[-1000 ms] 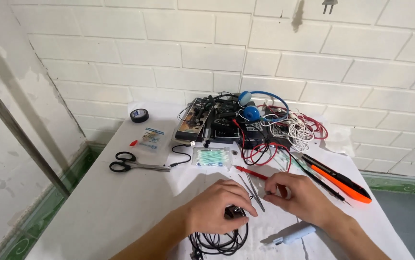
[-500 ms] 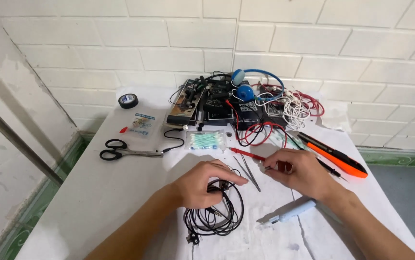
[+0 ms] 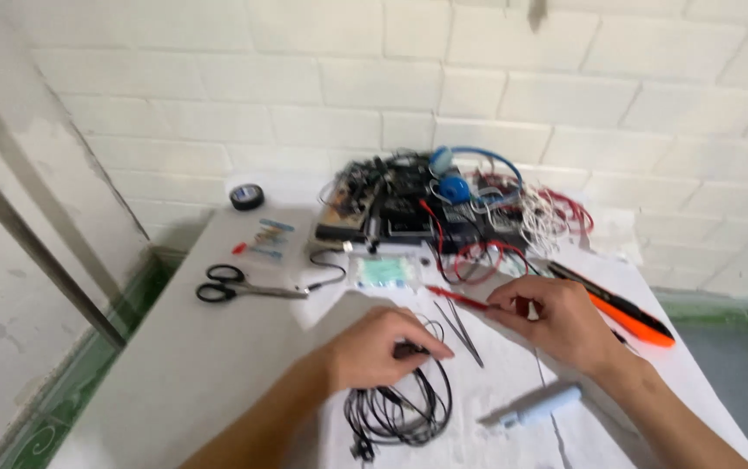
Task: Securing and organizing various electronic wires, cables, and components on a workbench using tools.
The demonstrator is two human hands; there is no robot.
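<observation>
left hand (image 3: 372, 347): palm down near the middle of the white table (image 3: 174, 373), fingers curled together, tips pinching a small dark piece at the top of the coiled thin black cable (image 3: 400, 404)
black cable: loose coil flat on the table, just below and under the left fingertips, running toward the near edge; small plug end at the bottom of the coil
right hand (image 3: 556, 317): right of the left hand, apart from it; fingers bent, thumb and forefinger closed on the end of a thin red-handled probe (image 3: 456, 298)
red probe: lies pointing left toward the table centre, tip just above the left hand, not touching it
metal tweezers (image 3: 461, 330): flat on the table between the two hands, just beside the left fingertips; contact can't tell
white-and-blue pen-shaped tool (image 3: 535, 406): near the near-right edge, below the right wrist
orange-and-black utility knife (image 3: 622, 304): toward the right edge, behind the right hand
black-handled scissors (image 3: 239, 287): left side, well apart from both hands
small clear packet with green contents (image 3: 383, 271): beyond the left hand
black tape roll (image 3: 246, 196): far-left corner
tangle of wires, boards and blue headphones (image 3: 452, 204): far edge, against the white brick wall (image 3: 304, 78)
</observation>
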